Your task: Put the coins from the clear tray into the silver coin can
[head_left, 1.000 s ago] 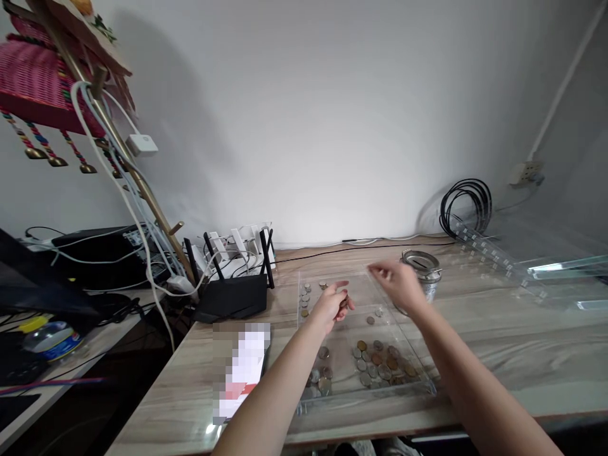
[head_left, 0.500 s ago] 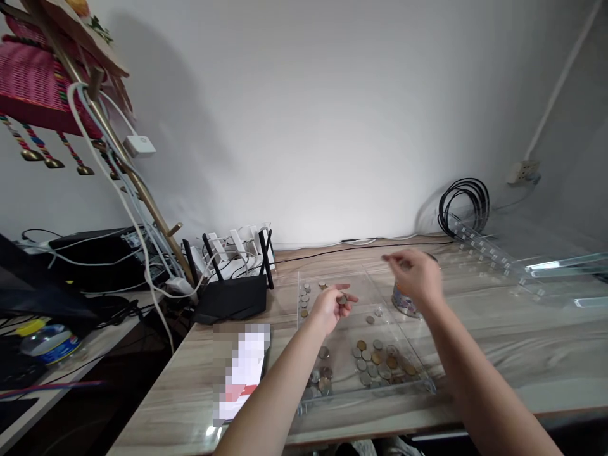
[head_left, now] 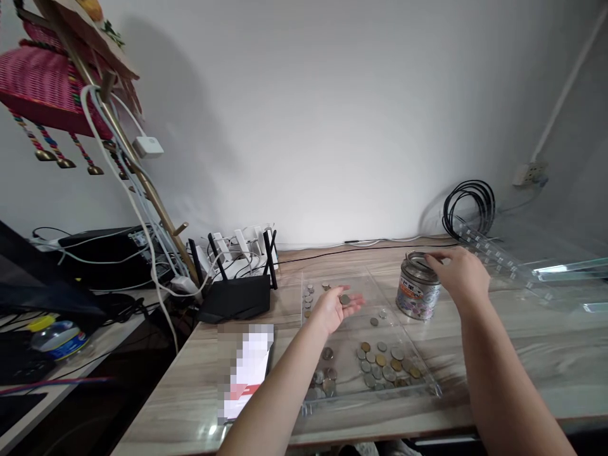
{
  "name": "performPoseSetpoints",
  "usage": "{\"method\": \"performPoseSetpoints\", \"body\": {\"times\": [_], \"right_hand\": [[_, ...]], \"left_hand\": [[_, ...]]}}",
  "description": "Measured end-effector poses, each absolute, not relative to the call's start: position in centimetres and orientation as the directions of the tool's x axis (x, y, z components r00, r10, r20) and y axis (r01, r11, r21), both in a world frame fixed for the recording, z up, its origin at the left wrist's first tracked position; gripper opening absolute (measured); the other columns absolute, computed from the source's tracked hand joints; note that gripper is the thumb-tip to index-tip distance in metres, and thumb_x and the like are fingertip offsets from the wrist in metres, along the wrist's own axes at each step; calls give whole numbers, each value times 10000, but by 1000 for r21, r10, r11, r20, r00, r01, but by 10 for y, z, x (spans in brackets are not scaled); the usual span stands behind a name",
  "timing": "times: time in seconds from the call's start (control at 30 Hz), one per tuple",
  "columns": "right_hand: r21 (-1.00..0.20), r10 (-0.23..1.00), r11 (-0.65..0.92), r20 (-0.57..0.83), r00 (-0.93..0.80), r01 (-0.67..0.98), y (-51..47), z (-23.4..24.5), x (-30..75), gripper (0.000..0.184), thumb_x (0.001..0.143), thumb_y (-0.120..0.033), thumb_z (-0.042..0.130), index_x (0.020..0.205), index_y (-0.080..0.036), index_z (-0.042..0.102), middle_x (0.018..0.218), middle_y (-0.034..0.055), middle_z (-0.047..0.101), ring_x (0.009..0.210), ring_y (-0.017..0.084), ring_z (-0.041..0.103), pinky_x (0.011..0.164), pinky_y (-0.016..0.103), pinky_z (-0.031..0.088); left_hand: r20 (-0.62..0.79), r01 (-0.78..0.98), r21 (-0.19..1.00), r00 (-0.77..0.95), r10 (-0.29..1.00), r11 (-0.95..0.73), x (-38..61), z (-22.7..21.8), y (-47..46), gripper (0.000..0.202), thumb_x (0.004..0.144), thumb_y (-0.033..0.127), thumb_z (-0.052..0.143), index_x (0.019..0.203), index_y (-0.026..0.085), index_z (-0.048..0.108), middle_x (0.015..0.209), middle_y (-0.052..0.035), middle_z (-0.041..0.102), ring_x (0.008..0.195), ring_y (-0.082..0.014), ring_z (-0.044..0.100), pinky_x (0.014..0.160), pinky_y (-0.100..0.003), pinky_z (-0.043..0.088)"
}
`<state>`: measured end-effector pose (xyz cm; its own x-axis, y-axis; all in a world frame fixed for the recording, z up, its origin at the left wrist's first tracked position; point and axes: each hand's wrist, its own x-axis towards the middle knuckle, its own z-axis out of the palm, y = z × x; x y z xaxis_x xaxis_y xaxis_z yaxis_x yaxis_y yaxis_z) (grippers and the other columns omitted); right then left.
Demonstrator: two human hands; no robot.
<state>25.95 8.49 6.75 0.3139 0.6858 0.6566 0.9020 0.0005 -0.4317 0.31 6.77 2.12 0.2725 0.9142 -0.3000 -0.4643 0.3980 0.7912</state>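
Observation:
A clear acrylic tray (head_left: 418, 386) lies on the wooden desk with several loose coins (head_left: 382, 366) in it. My left hand (head_left: 335, 307) hovers palm-up over the tray's far part, fingers spread, with a coin (head_left: 344, 299) resting on them. My right hand (head_left: 460, 273) reaches to the top of a metal tin money box (head_left: 417, 296) standing right of the tray; its fingertips are pinched at the slotted lid, and what they hold is too small to make out.
A black router (head_left: 234, 294) with antennas and a cluster of plugs stand left of the tray. A white-and-red pack (head_left: 247, 370) lies near the front-left. A coiled black cable (head_left: 468, 206) and clear acrylic pieces (head_left: 546, 272) occupy the right back. A bottle (head_left: 57, 337) sits far left.
My right hand has moved from above the tray rightward to the tin's lid. My left hand has opened from a loose curl to palm-up, showing a coin.

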Motion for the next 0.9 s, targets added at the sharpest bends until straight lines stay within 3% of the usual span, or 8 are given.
{"method": "performPoseSetpoints", "body": {"times": [0.1,0.17,0.33,0.43,0.57,0.73,0.8,0.9], "right_hand": [[-460,534,174,787,309,871,79,71,238,265,729,-340,436,800,-183,637,756,53,585,636,151,472,559,264,343],[-458,582,334,788,202,824,76,69,216,245,741,-312,433,810,-175,624,741,43,585,610,130,469,588,252,362],[-499,799,575,513,-313,648,70,45,155,236,728,-316,465,867,-208,623,786,29,593,657,123,510,591,224,376],[-505,833,552,372,-409,664,68,35,136,178,693,-294,494,761,-204,632,773,27,592,663,125,517,595,222,372],[-518,861,495,401,-314,698,65,47,151,154,688,-304,496,701,-209,616,693,7,605,624,123,516,580,223,364],[-515,757,145,607,241,845,71,74,220,239,680,-380,490,786,-233,644,737,41,619,659,170,511,544,260,331],[-513,752,4,567,336,858,77,75,244,236,644,-374,513,762,-227,655,717,53,617,640,183,504,511,264,309],[-524,813,-55,471,342,850,85,70,262,228,617,-370,528,725,-220,661,691,52,619,610,182,498,494,264,304]], "left_hand": [[-322,-516,742,286,902,428,2,22,70,228,820,271,332,939,106,436,867,-180,604,779,-216,617,662,-304,476],[-323,-539,716,307,895,443,1,23,69,260,825,316,320,924,109,442,868,-179,600,802,-229,611,680,-320,467],[-233,-585,672,414,880,454,3,26,66,332,791,427,369,924,136,456,793,-102,595,753,-208,606,688,-353,457],[-171,-592,666,472,865,455,3,29,63,388,772,485,372,942,147,458,800,-82,589,705,-185,599,675,-362,456],[-148,-547,720,480,865,427,3,31,62,429,765,521,359,970,158,464,878,-114,588,782,-201,589,676,-364,450],[-208,-373,882,238,949,287,4,25,65,294,796,360,380,920,135,523,866,-110,595,718,-172,587,550,-262,443],[-215,-301,918,172,961,259,4,22,67,249,789,304,385,852,126,546,823,-97,596,653,-142,575,503,-226,424],[-160,-293,939,85,983,178,2,22,69,217,775,263,383,804,133,554,790,-78,593,633,-121,562,496,-212,420]]}}
